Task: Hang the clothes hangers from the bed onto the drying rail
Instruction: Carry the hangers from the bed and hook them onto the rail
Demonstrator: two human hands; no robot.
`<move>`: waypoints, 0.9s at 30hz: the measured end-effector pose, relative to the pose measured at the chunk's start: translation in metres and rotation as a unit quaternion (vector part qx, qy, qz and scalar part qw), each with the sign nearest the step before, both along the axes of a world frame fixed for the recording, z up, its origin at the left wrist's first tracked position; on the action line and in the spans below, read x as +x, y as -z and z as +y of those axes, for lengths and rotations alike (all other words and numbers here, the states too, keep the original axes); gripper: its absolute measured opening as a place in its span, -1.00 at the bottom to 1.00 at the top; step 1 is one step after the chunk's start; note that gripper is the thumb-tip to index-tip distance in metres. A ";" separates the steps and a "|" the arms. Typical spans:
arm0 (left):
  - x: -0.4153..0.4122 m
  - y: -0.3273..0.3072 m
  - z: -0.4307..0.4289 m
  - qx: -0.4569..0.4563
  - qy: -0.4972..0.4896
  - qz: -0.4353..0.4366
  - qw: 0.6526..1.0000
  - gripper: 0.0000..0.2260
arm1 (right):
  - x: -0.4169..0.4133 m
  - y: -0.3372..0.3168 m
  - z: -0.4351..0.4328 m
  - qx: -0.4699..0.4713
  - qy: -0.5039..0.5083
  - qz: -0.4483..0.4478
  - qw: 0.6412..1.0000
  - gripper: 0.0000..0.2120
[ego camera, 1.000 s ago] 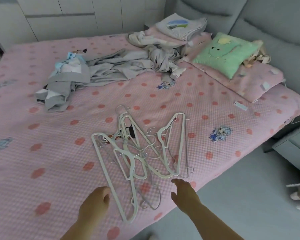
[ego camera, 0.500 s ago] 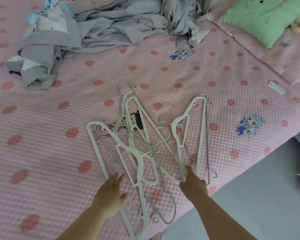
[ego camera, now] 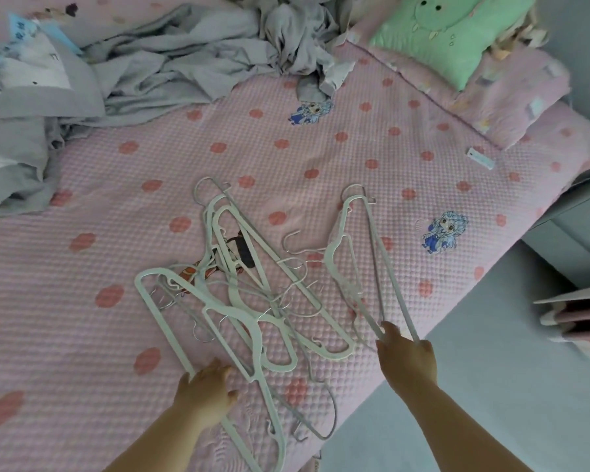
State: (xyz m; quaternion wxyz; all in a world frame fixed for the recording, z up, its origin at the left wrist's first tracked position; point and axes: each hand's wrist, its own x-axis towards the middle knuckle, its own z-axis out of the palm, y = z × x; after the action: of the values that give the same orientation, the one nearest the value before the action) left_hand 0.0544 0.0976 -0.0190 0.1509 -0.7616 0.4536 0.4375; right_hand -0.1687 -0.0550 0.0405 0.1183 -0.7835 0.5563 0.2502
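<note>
You're leaning over the near edge of the bed point(ego camera: 286, 158), and the pile of hangers point(ego camera: 273, 294) lies right in front of you on the pink spotted cover, white plastic ones tangled up with thin wire ones, hooks pointing every which way. Your right hand point(ego camera: 406, 356) is on the outermost hanger point(ego camera: 334, 250) at the right of the pile: thumb and fingers are curled round its near corner, where the two long bars meet, and the rest of it stretches away from you across the cover. Your left hand point(ego camera: 205, 386) is down on the long white hanger point(ego camera: 218, 306) at the left of the pile, lying over its straight bar close to the bed's edge; the bar runs under your palm and comes out below your wrist, but you can't tell from here whether the fingers are actually closed round it. Further up the bed, a heap of grey clothes point(ego camera: 184, 63) sprawls across the far left, and a green pillow point(ego camera: 450, 32) sits at the top right corner. The grey floor point(ego camera: 491, 386) shows beside your right forearm.
</note>
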 end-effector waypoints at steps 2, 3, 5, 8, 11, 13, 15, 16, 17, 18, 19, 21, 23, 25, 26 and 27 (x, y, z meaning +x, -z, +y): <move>0.001 -0.013 -0.009 -0.028 -0.002 -0.013 1.000 -0.66 | -0.009 -0.016 -0.003 -0.082 -0.072 0.009 0.994 -0.61; 0.001 -0.020 -0.016 -0.049 -0.004 -0.021 0.999 -0.68 | -0.012 -0.026 -0.006 -0.142 -0.094 -0.014 0.985 -0.60; -0.002 -0.036 -0.032 -0.096 0.002 -0.027 0.995 -0.71 | -0.024 -0.045 -0.009 -0.213 -0.122 -0.059 0.968 -0.62; -0.014 -0.062 -0.060 -0.143 0.037 -0.015 0.989 -0.70 | -0.044 -0.076 -0.013 -0.287 -0.128 -0.037 0.949 -0.60; -0.029 -0.086 -0.083 -0.164 0.045 0.011 0.985 -0.69 | -0.065 -0.110 -0.013 -0.341 -0.126 -0.025 0.931 -0.56; -0.044 -0.102 -0.094 -0.190 0.034 0.049 0.980 -0.71 | -0.085 -0.122 -0.010 -0.370 -0.121 -0.042 0.920 -0.54; -0.065 -0.123 -0.104 -0.227 0.017 0.107 0.968 -0.74 | -0.101 -0.137 -0.001 -0.395 -0.094 -0.061 0.912 -0.54; -0.080 -0.136 -0.109 -0.245 0.008 0.142 0.959 -0.76 | -0.108 -0.145 0.006 -0.412 -0.073 -0.068 0.906 -0.55; -0.097 -0.150 -0.115 -0.265 -0.002 0.179 0.947 -0.78 | -0.115 -0.154 0.015 -0.421 -0.051 -0.077 0.903 -0.56; -0.117 -0.166 -0.122 -0.282 -0.018 0.222 0.933 -0.78 | -0.122 -0.162 0.024 -0.431 -0.030 -0.082 0.898 -0.56; -0.139 -0.183 -0.128 -0.288 -0.043 0.275 0.916 -0.79 | -0.130 -0.170 0.033 -0.442 -0.013 -0.082 0.893 -0.55; -0.188 -0.221 -0.138 -0.261 -0.101 0.393 0.876 -0.80 | -0.151 -0.182 0.052 -0.456 0.009 -0.091 0.885 -0.53; -0.238 -0.255 -0.141 -0.222 -0.121 0.460 0.851 -0.80 | -0.175 -0.192 0.072 -0.475 0.027 -0.114 0.872 -0.54; -0.287 -0.277 -0.139 -0.224 -0.116 0.473 0.844 -0.78 | -0.205 -0.201 0.090 -0.509 0.039 -0.145 0.847 -0.54; -0.310 -0.284 -0.136 -0.240 -0.105 0.470 0.843 -0.78 | -0.221 -0.204 0.100 -0.528 0.037 -0.156 0.834 -0.53; -0.334 -0.291 -0.131 -0.255 -0.094 0.469 0.840 -0.77 | -0.239 -0.209 0.111 -0.544 0.033 -0.158 0.824 -0.53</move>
State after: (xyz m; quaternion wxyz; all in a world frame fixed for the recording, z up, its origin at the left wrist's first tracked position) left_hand -0.2796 -0.0332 0.2720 -0.3214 -0.5160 0.4923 0.6230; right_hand -0.4076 0.0562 0.2490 -0.2323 -0.7308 0.6014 -0.2244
